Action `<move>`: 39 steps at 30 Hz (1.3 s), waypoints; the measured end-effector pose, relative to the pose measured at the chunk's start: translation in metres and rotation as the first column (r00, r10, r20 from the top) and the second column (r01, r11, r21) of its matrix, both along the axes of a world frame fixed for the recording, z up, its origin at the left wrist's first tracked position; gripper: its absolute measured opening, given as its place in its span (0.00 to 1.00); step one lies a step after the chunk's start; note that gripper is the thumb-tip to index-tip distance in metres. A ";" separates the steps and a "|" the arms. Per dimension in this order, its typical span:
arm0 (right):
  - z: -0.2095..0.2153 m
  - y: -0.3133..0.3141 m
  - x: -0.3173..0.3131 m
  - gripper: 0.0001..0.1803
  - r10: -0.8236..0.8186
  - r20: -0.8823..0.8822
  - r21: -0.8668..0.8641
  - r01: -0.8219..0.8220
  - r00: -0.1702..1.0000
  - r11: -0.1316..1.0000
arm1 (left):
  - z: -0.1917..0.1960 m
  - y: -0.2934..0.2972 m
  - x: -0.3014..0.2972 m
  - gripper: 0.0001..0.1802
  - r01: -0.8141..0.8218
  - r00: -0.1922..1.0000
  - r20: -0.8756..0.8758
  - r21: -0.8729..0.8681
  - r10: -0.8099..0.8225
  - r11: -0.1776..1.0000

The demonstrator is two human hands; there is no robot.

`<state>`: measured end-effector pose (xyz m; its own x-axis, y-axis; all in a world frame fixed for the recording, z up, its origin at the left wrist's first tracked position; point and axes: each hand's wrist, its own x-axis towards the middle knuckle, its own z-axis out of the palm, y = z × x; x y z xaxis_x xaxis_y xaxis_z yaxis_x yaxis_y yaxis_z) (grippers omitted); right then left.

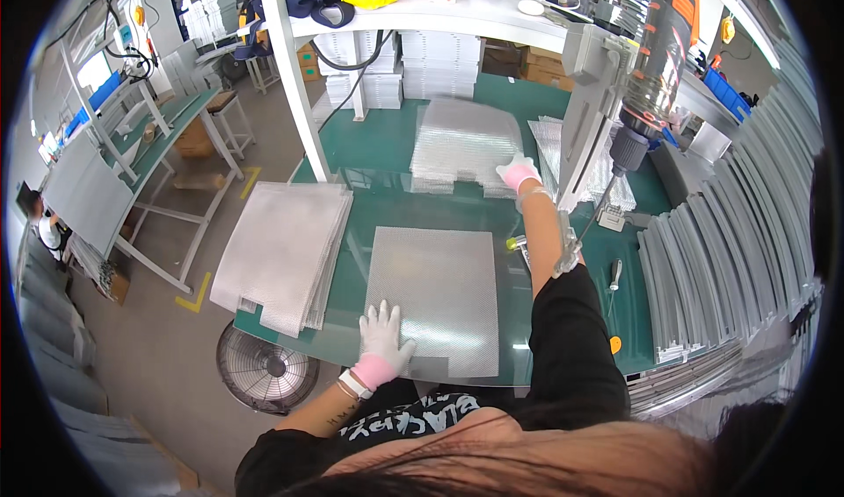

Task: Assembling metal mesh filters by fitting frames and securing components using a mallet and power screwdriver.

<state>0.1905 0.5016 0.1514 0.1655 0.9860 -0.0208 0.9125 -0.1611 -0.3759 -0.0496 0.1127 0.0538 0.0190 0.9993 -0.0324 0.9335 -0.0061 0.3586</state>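
Observation:
A silver mesh sheet (pixel 432 286) with a notched near edge lies flat on the green table in front of me. My left hand (pixel 381 343), in a white and pink glove, rests on its near left corner with the fingers spread. Farther off is a stack of similar mesh sheets (pixel 466 137); its top sheet looks bowed and slightly blurred. My right hand (pixel 519 172), gloved the same way, is reached out to the right edge of that stack, fingers closed on a sheet's edge. The fingertips are partly hidden.
Another pile of mesh sheets (pixel 280 242) overhangs the table's left edge, above a floor fan (pixel 268 367). A power screwdriver (pixel 655 66) hangs at right by a metal post (pixel 591 101). A hand screwdriver (pixel 615 275) lies right of my arm, beside a long row of grey panels (pixel 730 251).

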 end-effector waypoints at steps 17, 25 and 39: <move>-0.010 -0.017 0.003 0.32 0.028 0.109 0.400 -0.070 0.994 0.914 | 0.035 0.360 0.000 0.42 -0.105 0.898 0.439 0.143 0.032 0.984; -0.026 0.001 0.026 0.28 0.389 -0.363 0.707 -0.023 0.847 0.707 | 0.090 0.335 0.019 0.31 -0.239 0.635 0.615 0.732 -0.467 0.638; 0.010 -0.017 0.042 0.40 0.453 -0.586 0.604 -0.010 0.672 0.797 | 0.091 0.348 -0.042 0.18 0.171 -0.259 0.943 0.256 -0.208 0.951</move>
